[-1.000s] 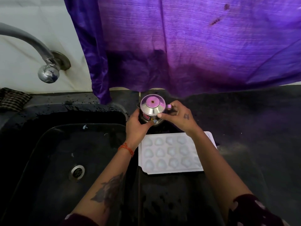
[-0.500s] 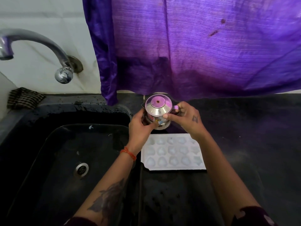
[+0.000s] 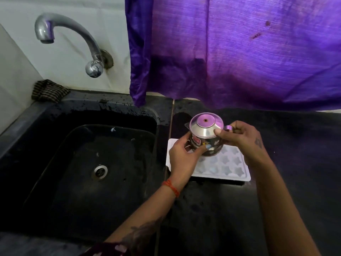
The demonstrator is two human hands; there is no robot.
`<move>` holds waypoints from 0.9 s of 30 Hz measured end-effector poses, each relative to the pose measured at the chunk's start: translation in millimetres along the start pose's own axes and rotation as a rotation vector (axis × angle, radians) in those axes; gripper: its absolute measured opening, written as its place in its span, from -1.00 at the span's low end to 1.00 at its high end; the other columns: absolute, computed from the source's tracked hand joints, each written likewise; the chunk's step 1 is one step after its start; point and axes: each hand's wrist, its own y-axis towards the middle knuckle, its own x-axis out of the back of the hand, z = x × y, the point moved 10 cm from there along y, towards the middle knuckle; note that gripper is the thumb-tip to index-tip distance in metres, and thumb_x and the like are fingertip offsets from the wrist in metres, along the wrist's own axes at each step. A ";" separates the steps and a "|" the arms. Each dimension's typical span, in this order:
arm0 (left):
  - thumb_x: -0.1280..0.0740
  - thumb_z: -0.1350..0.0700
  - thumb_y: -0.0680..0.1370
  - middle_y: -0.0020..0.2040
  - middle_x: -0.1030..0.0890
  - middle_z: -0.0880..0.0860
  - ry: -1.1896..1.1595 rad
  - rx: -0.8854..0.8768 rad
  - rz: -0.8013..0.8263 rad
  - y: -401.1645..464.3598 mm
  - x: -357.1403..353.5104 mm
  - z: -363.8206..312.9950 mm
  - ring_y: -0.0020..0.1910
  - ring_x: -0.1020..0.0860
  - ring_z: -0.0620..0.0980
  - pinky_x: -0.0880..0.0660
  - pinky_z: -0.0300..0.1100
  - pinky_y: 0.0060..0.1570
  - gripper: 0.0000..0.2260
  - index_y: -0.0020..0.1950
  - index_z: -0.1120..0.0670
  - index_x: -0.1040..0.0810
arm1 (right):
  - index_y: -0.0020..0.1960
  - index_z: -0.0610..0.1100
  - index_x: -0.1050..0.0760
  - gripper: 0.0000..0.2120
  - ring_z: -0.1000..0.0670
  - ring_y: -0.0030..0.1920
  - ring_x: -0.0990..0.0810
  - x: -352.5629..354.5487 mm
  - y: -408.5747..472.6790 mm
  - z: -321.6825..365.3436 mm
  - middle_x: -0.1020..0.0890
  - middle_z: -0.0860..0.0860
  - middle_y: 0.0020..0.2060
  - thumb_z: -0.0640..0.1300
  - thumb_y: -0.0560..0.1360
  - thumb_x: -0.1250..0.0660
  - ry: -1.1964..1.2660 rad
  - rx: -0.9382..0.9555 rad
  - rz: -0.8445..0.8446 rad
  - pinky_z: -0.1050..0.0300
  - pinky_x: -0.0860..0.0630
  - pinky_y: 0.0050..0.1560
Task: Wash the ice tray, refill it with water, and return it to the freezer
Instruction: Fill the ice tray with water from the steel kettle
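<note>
Two bare forearms enter from the lower edge, the left one with a dark tattoo and one orange thread bracelet (image 3: 171,187) at the wrist.

One white plastic ice tray with star-shaped cells (image 3: 224,166) – lying flat on the black stone surface (image 3: 295,163), just right of the sink and partly hidden under the hands. About three rows of cells show; an exact count cannot be made. Whether the cells hold water cannot be told.

One left hand (image 3: 181,154) – fingers curled under and around the lower body of the jug, a painted fingertip showing on its front.

One small lidded stainless-steel jug (image 3: 205,134) – held above the far part of the tray, upright or nearly so, its domed lid on, a small spout pointing left, a red label on its side.

One right hand (image 3: 239,136) – its grip closed on the jug's handle, the thumb pressed on the lid's rim; a small tattoo marks the back of the hand.

One black sink basin (image 3: 55,163) to the left, with one round metal drain (image 3: 100,171).

One dark striped cloth (image 3: 48,91), bunched at the sink's far left corner.

One curved metal tap (image 3: 73,34) on the white wall above the sink.

One purple curtain (image 3: 239,52), hanging over the far edge of the surface.
</note>
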 end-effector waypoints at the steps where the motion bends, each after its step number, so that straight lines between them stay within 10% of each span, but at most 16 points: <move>1: -0.55 0.20 0.32 -0.03 -0.68 0.00 -0.001 0.007 -0.006 -2.9 -1.6 3.1 -0.01 -0.64 -0.09 -0.57 -0.17 0.06 -0.56 0.16 0.00 -0.57 | -0.20 -0.25 -0.49 -0.73 -0.14 -0.12 -0.66 1.9 -2.0 0.7 -0.65 -0.24 -0.19 -0.12 0.33 -0.52 0.008 -0.005 -0.004 0.07 -0.61 -0.09; 27: -0.49 0.15 0.41 -0.12 -0.67 -0.09 -0.092 0.063 -0.080 -15.2 -2.8 29.9 -0.11 -0.62 -0.22 -0.51 -0.39 -0.06 -0.71 0.12 0.12 -0.62 | -0.41 -0.08 -0.48 -0.73 -0.08 -0.24 -0.65 -5.4 3.7 7.8 -0.62 -0.01 -0.43 0.01 0.27 -0.53 -0.215 -0.047 -0.036 -0.23 -0.59 -0.03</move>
